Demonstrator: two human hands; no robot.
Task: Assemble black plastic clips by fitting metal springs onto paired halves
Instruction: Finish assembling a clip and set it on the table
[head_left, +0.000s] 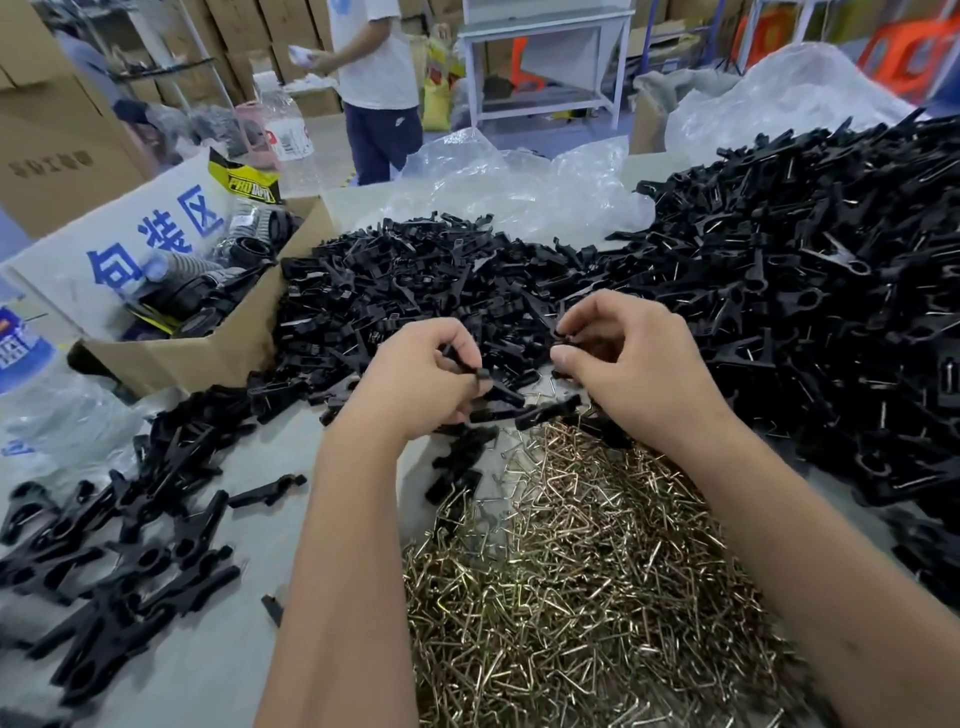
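Black plastic clip halves (415, 280): loose heap, long flat pieces with ribbed grip ends, lying at all angles across the middle of the table.

Assembled black clips (810, 270): large mound at right, each a paired set with a thin metal wire showing; a smaller scatter (119, 540) lies at left, spread flat.

Metal springs (571, 571): brass-coloured bent wire, triangular, tangled in a broad pile at near centre.

Clip half (467, 364): pinched in the left hand (421, 379), tilted.

Second black piece (563, 335): held in the right hand (623, 353), possibly with a spring; mostly hidden by fingers.
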